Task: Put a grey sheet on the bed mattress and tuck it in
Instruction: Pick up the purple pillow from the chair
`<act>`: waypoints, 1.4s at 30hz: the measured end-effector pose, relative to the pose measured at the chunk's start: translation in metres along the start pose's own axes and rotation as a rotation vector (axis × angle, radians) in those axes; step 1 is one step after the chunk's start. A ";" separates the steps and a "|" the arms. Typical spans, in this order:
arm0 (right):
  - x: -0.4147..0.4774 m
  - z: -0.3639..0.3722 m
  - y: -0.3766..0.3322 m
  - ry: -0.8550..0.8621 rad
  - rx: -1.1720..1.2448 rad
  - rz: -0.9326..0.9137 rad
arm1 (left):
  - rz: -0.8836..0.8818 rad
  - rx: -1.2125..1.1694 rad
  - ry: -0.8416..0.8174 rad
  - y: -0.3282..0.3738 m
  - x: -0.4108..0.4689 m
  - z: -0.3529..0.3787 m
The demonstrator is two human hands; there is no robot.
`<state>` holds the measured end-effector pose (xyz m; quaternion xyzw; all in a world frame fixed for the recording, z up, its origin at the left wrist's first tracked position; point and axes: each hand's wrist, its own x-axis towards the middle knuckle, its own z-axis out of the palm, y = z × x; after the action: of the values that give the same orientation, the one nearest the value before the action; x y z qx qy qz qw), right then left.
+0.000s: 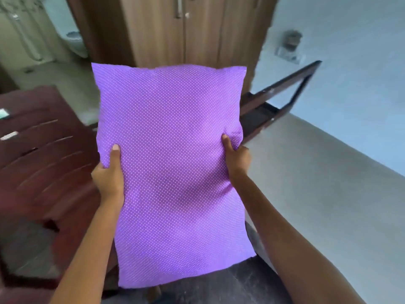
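Holding pillow (173, 163), long axis running up and away from body; left hand (108, 178) and right hand (237, 159) grip opposite side edges, fingers curled round, thumbs pressing front. Mattress (328, 183) lies to right, nearer right hand; its grey surface may be sheet, blur leaves doubt.

Both hands, left hand (109, 174) and right hand (237, 156), grip a purple dotted pillow (173, 163) by its sides above the grey mattress (328, 183).

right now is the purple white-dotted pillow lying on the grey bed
No, the purple white-dotted pillow is held upright in the air, gripped at its sides by the left hand and right hand, beside the grey bed.
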<state>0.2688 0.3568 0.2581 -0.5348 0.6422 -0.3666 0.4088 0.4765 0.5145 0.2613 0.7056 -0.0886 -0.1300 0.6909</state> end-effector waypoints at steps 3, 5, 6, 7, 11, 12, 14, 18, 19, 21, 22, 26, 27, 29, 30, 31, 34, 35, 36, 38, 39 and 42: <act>0.020 -0.073 0.021 0.109 -0.039 0.029 | 0.011 0.016 -0.096 0.002 -0.044 0.055; 0.032 -0.116 0.035 0.185 -0.017 0.061 | -0.002 0.050 -0.193 0.004 -0.071 0.090; 0.037 -0.135 0.043 0.222 -0.005 0.087 | -0.012 0.075 -0.245 0.006 -0.083 0.107; 0.043 -0.153 0.050 0.254 -0.002 0.116 | -0.027 0.094 -0.295 0.008 -0.095 0.125; 0.069 -0.213 0.077 0.397 0.010 0.193 | -0.051 0.140 -0.515 0.009 -0.120 0.205; 0.077 -0.223 0.085 0.429 0.012 0.210 | -0.050 0.148 -0.555 0.007 -0.123 0.226; 0.096 -0.238 0.099 0.485 0.023 0.246 | -0.052 0.186 -0.630 -0.001 -0.126 0.270; 0.152 -0.251 0.122 0.553 0.051 0.327 | -0.018 0.283 -0.747 -0.016 -0.126 0.366; 0.169 -0.252 0.127 0.559 0.053 0.349 | -0.022 0.319 -0.776 -0.023 -0.124 0.390; 0.207 -0.249 0.136 0.576 0.072 0.391 | -0.031 0.396 -0.821 -0.037 -0.115 0.441; 0.226 -0.246 0.142 0.579 0.075 0.416 | -0.038 0.448 -0.828 -0.045 -0.111 0.464; 0.298 -0.232 0.162 0.581 0.083 0.525 | -0.089 0.602 -0.879 -0.084 -0.084 0.553; 0.314 -0.229 0.168 0.582 0.085 0.549 | -0.107 0.645 -0.903 -0.095 -0.078 0.573; 0.346 -0.222 0.182 0.570 0.098 0.591 | -0.138 0.716 -0.953 -0.117 -0.066 0.610; 0.360 -0.218 0.190 0.553 0.104 0.606 | -0.142 0.738 -0.966 -0.129 -0.060 0.628; 0.375 -0.215 0.199 0.531 0.109 0.617 | -0.149 0.756 -0.971 -0.142 -0.054 0.645; 0.410 -0.203 0.229 0.392 0.111 0.669 | -0.160 0.771 -1.003 -0.176 -0.033 0.684; 0.418 -0.200 0.236 0.329 0.143 0.686 | -0.165 0.763 -1.015 -0.188 -0.027 0.693; 0.427 -0.195 0.243 0.280 0.198 0.700 | -0.169 0.743 -1.044 -0.199 -0.020 0.699; 0.442 -0.184 0.252 0.250 0.277 0.715 | -0.181 0.719 -1.125 -0.225 -0.011 0.709; 0.449 -0.179 0.254 0.252 0.281 0.708 | -0.174 0.723 -1.157 -0.237 -0.010 0.711; 0.465 -0.157 0.259 0.182 0.173 0.667 | 0.063 0.903 -1.205 -0.263 -0.021 0.710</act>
<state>-0.0195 -0.0553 0.0232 -0.2245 0.7819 -0.3121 0.4908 0.2248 -0.1476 -0.0085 0.7244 -0.5158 -0.4247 0.1697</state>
